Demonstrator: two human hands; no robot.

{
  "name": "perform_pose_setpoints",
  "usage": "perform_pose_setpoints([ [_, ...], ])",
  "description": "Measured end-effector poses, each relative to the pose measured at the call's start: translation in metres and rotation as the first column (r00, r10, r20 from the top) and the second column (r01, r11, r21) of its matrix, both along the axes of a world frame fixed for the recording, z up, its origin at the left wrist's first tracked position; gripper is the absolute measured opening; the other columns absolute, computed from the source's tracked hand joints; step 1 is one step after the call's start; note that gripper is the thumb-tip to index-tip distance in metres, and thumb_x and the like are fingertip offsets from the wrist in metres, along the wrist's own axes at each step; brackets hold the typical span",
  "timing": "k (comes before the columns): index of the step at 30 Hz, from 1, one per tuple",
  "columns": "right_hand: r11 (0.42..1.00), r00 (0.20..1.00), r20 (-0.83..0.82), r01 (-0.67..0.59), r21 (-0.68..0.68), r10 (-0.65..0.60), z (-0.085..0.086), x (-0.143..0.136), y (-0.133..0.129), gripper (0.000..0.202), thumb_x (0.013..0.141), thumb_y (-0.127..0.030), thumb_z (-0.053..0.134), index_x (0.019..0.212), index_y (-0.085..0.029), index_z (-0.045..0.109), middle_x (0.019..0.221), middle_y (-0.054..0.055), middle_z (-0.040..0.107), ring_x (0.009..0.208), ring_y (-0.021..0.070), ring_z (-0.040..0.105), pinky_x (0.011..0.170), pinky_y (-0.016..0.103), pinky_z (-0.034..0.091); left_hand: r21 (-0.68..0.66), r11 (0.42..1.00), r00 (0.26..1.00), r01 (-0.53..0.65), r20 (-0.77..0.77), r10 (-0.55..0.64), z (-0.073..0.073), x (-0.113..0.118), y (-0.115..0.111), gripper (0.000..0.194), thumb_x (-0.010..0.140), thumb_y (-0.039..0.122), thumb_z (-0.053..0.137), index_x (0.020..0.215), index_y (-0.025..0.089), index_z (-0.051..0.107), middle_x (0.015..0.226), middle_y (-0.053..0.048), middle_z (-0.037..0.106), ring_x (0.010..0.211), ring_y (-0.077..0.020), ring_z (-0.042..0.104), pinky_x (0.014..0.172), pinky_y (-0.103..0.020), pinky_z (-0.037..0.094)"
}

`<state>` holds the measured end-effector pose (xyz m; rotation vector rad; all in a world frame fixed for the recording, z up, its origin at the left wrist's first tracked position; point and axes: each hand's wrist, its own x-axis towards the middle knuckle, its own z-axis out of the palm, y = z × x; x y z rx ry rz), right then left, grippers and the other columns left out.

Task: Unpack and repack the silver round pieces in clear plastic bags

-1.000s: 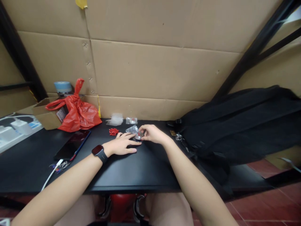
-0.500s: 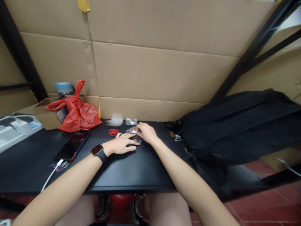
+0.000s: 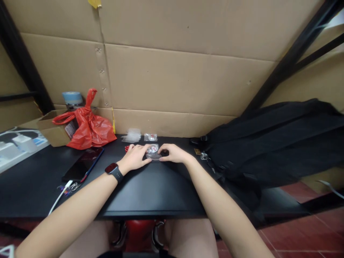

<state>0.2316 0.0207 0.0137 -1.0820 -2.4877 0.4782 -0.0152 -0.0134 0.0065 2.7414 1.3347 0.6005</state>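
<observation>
Head view: small clear packet [image 3: 152,151] flat, crosswise

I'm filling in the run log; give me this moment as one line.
left hand: on pouch | right hand: on pouch | pouch: flat on desk | red bits: beside left hand

two hands: left hand [image 3: 135,157], right hand [image 3: 173,154]. three clear packets: one between the hands [image 3: 152,150], one [image 3: 151,137] and a crumpled one [image 3: 131,136] by the wall. one red bag [image 3: 88,127], one phone [image 3: 84,164], one watch [image 3: 114,171], one black backpack [image 3: 271,143], one box [image 3: 52,130].
</observation>
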Motion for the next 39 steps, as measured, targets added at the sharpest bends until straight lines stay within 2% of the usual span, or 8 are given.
perform_pose_setpoints([
  [3,0.997,0.997,-0.041,0.063,0.047,-0.061,-0.005,-0.004,0.005,0.006,0.08,-0.024,0.072,0.084,-0.02,0.073,0.092,0.004,0.07,0.084,0.0175,0.062,0.079,0.029,0.046,-0.002,0.999,0.997,-0.047,0.057,0.047,-0.004,-0.002,0.007,0.044,0.089,0.039,0.06,0.13,0.027,0.047,0.107,-0.004,0.072,0.113,-0.0277,0.058,0.091,-0.041,0.031],
  [10,0.976,0.969,-0.112,0.216,-0.039,-0.219,-0.013,-0.009,0.013,0.016,0.087,-0.028,0.061,0.077,-0.017,0.068,0.088,0.004,0.066,0.078,0.0154,0.06,0.076,0.028,0.045,0.021,0.988,0.98,-0.15,0.133,0.146,-0.001,0.003,0.005,0.04,0.093,0.028,0.05,0.132,0.024,0.044,0.093,-0.003,0.073,0.102,-0.0239,0.06,0.087,-0.038,0.03],
  [16,0.921,0.934,-0.056,0.357,0.156,-0.353,-0.011,-0.015,0.005,0.007,0.083,-0.024,0.065,0.078,-0.02,0.064,0.088,0.003,0.062,0.084,0.0175,0.058,0.073,0.028,0.043,0.097,0.98,0.984,-0.176,0.025,0.174,0.002,0.009,0.0,0.028,0.095,0.027,0.042,0.117,0.024,0.059,0.094,-0.008,0.068,0.1,-0.0269,0.055,0.088,-0.043,0.031],
  [19,0.939,0.958,-0.089,0.285,0.192,-0.272,-0.004,-0.018,-0.002,0.007,0.084,-0.02,0.062,0.088,-0.021,0.067,0.092,0.004,0.065,0.087,0.0175,0.06,0.077,0.028,0.045,0.089,0.982,0.986,-0.164,-0.027,0.167,-0.003,0.007,0.002,0.03,0.098,0.035,0.039,0.105,0.025,0.067,0.104,-0.009,0.066,0.105,-0.0279,0.05,0.089,-0.045,0.033],
  [23,0.983,0.995,-0.016,0.103,0.154,-0.102,0.001,-0.022,-0.01,0.026,0.079,-0.033,0.072,0.104,-0.024,0.07,0.104,0.004,0.071,0.097,0.0214,0.064,0.088,0.033,0.046,0.054,0.987,0.987,-0.15,-0.047,0.153,-0.008,0.004,0.005,0.036,0.096,0.047,0.042,0.114,0.027,0.066,0.116,-0.01,0.06,0.114,-0.0312,0.044,0.093,-0.049,0.034],
  [26,0.984,0.989,0.015,0.145,0.099,-0.148,0.0,-0.023,-0.011,0.043,0.078,-0.028,0.073,0.12,-0.029,0.063,0.104,0.001,0.074,0.098,0.0217,0.066,0.087,0.033,0.047,0.049,0.989,0.99,-0.137,-0.039,0.138,-0.007,0.003,0.006,0.034,0.089,0.047,0.054,0.113,0.026,0.066,0.12,-0.01,0.059,0.12,-0.0334,0.042,0.096,-0.05,0.034],
  [33,0.971,0.963,-0.122,0.237,-0.042,-0.24,-0.003,-0.02,-0.006,0.031,0.09,-0.029,0.059,0.12,-0.024,0.058,0.081,-0.002,0.073,0.072,0.0143,0.066,0.072,0.026,0.046,0.022,0.978,0.978,-0.207,0.042,0.206,-0.001,0.002,0.005,0.027,0.094,0.034,0.045,0.086,0.021,0.068,0.109,-0.008,0.065,0.112,-0.0293,0.047,0.091,-0.047,0.036],
  [39,0.902,0.915,0.05,0.384,0.196,-0.4,-0.004,-0.004,0.004,0.026,0.083,-0.031,0.067,0.107,-0.023,0.066,0.11,0.009,0.066,0.101,0.0246,0.06,0.085,0.036,0.045,0.071,0.977,0.98,-0.2,0.024,0.198,0.0,0.0,0.003,0.015,0.091,0.033,0.052,0.089,0.021,0.062,0.102,-0.008,0.064,0.107,-0.0287,0.049,0.089,-0.044,0.036],
])
